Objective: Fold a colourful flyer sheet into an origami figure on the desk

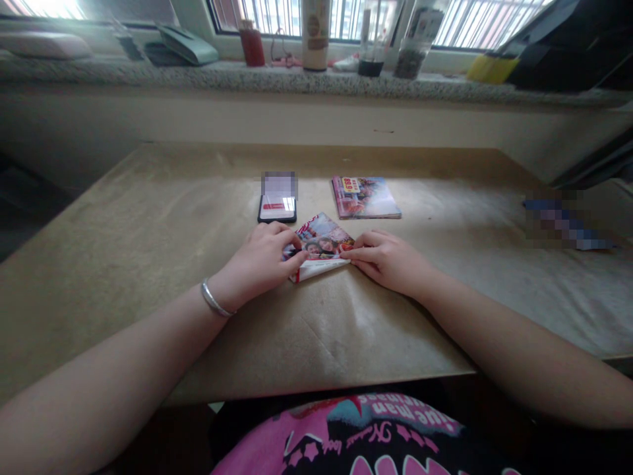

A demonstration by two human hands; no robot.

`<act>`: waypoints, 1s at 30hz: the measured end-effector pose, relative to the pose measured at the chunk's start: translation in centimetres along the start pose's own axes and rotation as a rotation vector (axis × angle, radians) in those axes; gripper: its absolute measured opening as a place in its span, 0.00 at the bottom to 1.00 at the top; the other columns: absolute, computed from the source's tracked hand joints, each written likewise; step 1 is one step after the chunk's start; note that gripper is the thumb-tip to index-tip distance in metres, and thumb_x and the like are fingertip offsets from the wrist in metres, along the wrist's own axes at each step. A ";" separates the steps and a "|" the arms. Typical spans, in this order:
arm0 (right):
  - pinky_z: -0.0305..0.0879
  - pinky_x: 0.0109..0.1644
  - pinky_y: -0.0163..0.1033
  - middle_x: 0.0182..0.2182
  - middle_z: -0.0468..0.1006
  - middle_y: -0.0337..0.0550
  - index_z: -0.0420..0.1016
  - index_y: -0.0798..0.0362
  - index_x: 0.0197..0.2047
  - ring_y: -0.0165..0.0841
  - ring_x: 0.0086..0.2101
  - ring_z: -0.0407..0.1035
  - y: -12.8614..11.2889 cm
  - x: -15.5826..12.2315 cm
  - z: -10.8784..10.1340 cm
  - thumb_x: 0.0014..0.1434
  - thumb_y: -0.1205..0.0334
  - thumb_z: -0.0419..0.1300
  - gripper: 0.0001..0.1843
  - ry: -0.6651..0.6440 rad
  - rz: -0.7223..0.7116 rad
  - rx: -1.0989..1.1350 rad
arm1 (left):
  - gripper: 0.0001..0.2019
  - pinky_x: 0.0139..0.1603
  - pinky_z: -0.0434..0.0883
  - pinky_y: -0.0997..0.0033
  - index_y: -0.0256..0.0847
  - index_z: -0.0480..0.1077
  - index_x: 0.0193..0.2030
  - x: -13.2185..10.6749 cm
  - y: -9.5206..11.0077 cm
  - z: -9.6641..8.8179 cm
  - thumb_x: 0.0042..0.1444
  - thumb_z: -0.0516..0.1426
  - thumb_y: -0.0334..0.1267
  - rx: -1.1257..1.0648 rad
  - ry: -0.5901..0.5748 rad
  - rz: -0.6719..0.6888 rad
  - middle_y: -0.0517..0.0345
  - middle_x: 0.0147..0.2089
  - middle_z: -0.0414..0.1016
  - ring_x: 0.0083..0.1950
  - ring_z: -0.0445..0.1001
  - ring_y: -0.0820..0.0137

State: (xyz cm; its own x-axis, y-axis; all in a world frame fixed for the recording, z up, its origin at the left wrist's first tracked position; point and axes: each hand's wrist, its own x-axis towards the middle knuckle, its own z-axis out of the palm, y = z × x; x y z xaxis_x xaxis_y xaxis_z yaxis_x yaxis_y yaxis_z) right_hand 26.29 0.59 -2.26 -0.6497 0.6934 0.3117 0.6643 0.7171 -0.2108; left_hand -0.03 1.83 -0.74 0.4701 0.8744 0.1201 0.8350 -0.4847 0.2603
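A folded sheet of glossy printed paper [324, 247] lies on the table between my hands, with a white strip along its near edge. My left hand [270, 257] grips its left side, thumb on top and fingers curled over the edge. At the right corner, my right hand [383, 260] pinches the paper between thumb and fingers. Just beyond the paper is a smartphone [277, 208] with its screen lit. A stack of similar printed sheets [368, 198] rests to the right of the phone. The underside of the folded paper is hidden.
The tan table [198, 198] meets a wall under a stone windowsill [198, 76]. On the sill stand a red bottle [252, 45], a tall cream container [315, 36], clear jars and a yellow object [492, 67]. A blurred bluish item [564, 224] lies at the table's right side.
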 end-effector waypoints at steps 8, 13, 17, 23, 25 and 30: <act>0.65 0.45 0.40 0.39 0.77 0.47 0.80 0.48 0.48 0.36 0.39 0.70 -0.4 0.0 -0.2 0.64 0.64 0.55 0.15 -0.025 0.028 -0.062 | 0.24 0.62 0.61 0.52 0.42 0.72 0.47 -0.5 1.1 -0.4 0.56 0.54 0.60 0.105 -0.027 0.074 0.49 0.57 0.68 0.60 0.62 0.53; 0.63 0.41 0.38 0.40 0.79 0.45 0.77 0.50 0.50 0.35 0.38 0.71 -0.6 -0.3 -0.5 0.65 0.59 0.53 0.15 0.012 0.026 -0.134 | 0.27 0.60 0.64 0.53 0.37 0.70 0.53 -0.7 1.3 -0.2 0.58 0.54 0.57 0.121 -0.033 0.127 0.44 0.57 0.68 0.58 0.66 0.53; 0.61 0.36 0.37 0.38 0.79 0.43 0.76 0.50 0.42 0.34 0.36 0.71 -0.7 -0.4 -0.7 0.65 0.60 0.52 0.11 0.025 0.022 -0.191 | 0.23 0.59 0.65 0.54 0.38 0.71 0.51 -0.6 1.2 -0.1 0.60 0.52 0.54 0.103 -0.016 0.146 0.45 0.55 0.70 0.57 0.67 0.55; 0.64 0.41 0.37 0.38 0.79 0.43 0.76 0.50 0.42 0.34 0.39 0.72 -0.7 -0.1 -0.3 0.64 0.63 0.54 0.10 0.035 -0.011 -0.130 | 0.12 0.51 0.68 0.60 0.38 0.71 0.40 -0.3 1.1 -0.4 0.61 0.53 0.45 -0.017 -0.019 0.106 0.50 0.45 0.73 0.48 0.70 0.60; 0.65 0.43 0.37 0.40 0.80 0.44 0.76 0.51 0.44 0.35 0.40 0.72 -0.7 0.0 -0.2 0.63 0.64 0.55 0.10 0.049 -0.011 -0.111 | 0.11 0.48 0.68 0.62 0.39 0.71 0.38 -0.2 1.2 -0.5 0.61 0.52 0.43 -0.039 -0.012 0.094 0.51 0.42 0.73 0.45 0.70 0.62; 0.67 0.46 0.39 0.42 0.79 0.45 0.78 0.52 0.45 0.36 0.42 0.72 -0.6 0.1 0.0 0.61 0.66 0.56 0.11 0.056 -0.022 -0.030 | 0.16 0.47 0.67 0.61 0.38 0.71 0.36 0.2 1.1 -0.3 0.63 0.49 0.47 -0.052 0.002 0.061 0.51 0.38 0.73 0.43 0.70 0.62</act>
State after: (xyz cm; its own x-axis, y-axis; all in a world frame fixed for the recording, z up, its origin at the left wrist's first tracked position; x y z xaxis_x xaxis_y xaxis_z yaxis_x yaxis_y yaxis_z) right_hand 25.80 0.22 -2.08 -0.6431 0.6717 0.3679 0.6613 0.7293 -0.1756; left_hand 0.84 1.45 -0.11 0.5188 0.8436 0.1389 0.7890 -0.5350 0.3022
